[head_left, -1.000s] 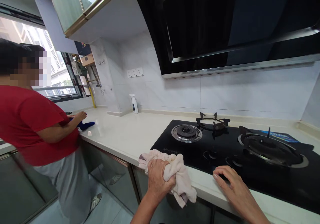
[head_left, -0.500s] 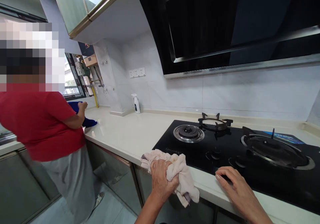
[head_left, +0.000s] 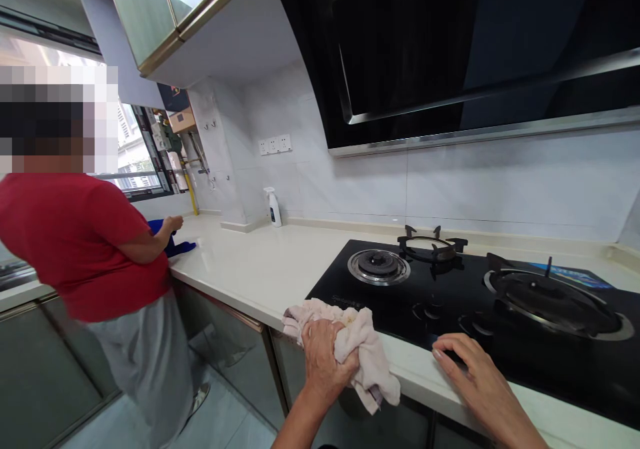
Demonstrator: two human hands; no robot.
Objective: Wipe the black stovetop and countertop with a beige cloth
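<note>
Left hand (head_left: 325, 359) bunches cloth (head_left: 366, 334) on pale countertop (head_left: 260, 269) beside black hob (head_left: 450, 282)

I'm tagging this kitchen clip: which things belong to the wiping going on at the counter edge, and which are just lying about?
In use: left hand gripping the pink cloth; right hand flat on the counter edge; black hob beside it.
Lying about: spray bottle, loose pan support, wall sockets, the other person's blue cloth.

Bright daylight from the window (head_left: 135, 162) at the left fills the kitchen, glaring softly on the pale tabletop (head_left: 260, 269) and glossy black hob (head_left: 450, 302), with wide-angle bending of straight lines toward the edges.
</note>
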